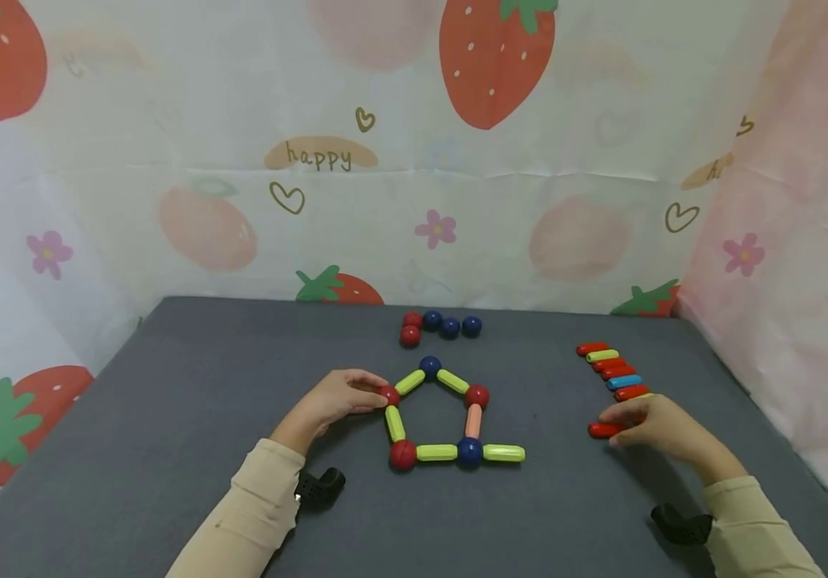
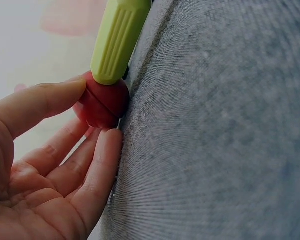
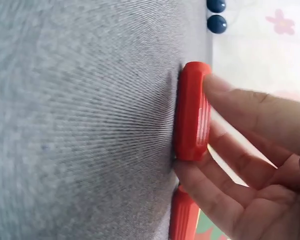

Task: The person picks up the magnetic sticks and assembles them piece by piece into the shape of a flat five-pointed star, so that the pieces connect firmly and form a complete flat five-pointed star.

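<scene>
On the grey tabletop, rods and balls join into a five-sided ring, with a yellow-green rod (image 1: 504, 453) jutting right from its lower blue ball (image 1: 469, 451). My left hand (image 1: 342, 399) pinches the red ball (image 2: 102, 102) at the ring's left corner between thumb and fingers. A yellow-green rod (image 2: 120, 42) meets that ball in the left wrist view. The ring's right side is a salmon-coloured rod (image 1: 473, 421). Over at the right, my right hand (image 1: 654, 429) holds a red rod (image 3: 192, 112) by thumb and fingertips, close against the table surface.
Loose red balls (image 1: 410, 335) and blue balls (image 1: 449, 327) lie behind the ring. A slanting row of rods, several red (image 1: 614, 372), a blue one (image 1: 624, 383) and a yellow-green one (image 1: 602, 356), runs beyond my right hand. A strawberry-print cloth (image 1: 392, 233) hangs behind the table.
</scene>
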Motion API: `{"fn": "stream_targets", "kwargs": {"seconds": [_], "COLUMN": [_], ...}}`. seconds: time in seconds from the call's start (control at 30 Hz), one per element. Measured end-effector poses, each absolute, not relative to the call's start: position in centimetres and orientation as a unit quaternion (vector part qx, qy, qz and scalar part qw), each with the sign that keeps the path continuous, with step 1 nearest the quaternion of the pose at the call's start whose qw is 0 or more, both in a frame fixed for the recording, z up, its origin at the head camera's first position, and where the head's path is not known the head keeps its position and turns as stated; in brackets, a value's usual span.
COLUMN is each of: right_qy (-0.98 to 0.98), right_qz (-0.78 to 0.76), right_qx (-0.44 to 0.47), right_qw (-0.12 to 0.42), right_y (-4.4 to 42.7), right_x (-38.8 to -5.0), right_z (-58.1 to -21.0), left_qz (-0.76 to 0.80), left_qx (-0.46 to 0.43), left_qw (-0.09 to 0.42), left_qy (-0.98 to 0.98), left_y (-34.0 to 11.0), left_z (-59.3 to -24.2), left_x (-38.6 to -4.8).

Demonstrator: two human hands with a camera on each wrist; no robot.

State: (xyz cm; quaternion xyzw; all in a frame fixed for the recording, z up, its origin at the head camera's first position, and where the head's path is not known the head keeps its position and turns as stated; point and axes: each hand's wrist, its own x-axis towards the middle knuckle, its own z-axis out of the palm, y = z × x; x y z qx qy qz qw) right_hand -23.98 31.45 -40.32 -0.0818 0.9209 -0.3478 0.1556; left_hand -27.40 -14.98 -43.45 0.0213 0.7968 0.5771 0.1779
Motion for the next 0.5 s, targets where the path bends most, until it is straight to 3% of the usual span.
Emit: {"fn": "stream_targets", "kwargs": {"seconds": [0.5], "right_qy": [0.936], "right_qz": [-0.308], "right_qx": [-0.104], "right_qw": [0.137], "right_y": [27.8], "right_x": [-25.5], "right_z": [-40.4], "left_qz": [0.577], "left_qx": [0.017], "left_qw": [0.180], "left_qy": [0.796], "left_y": [-15.0], "left_z": [-43.4], "left_x": [-27.4]}}
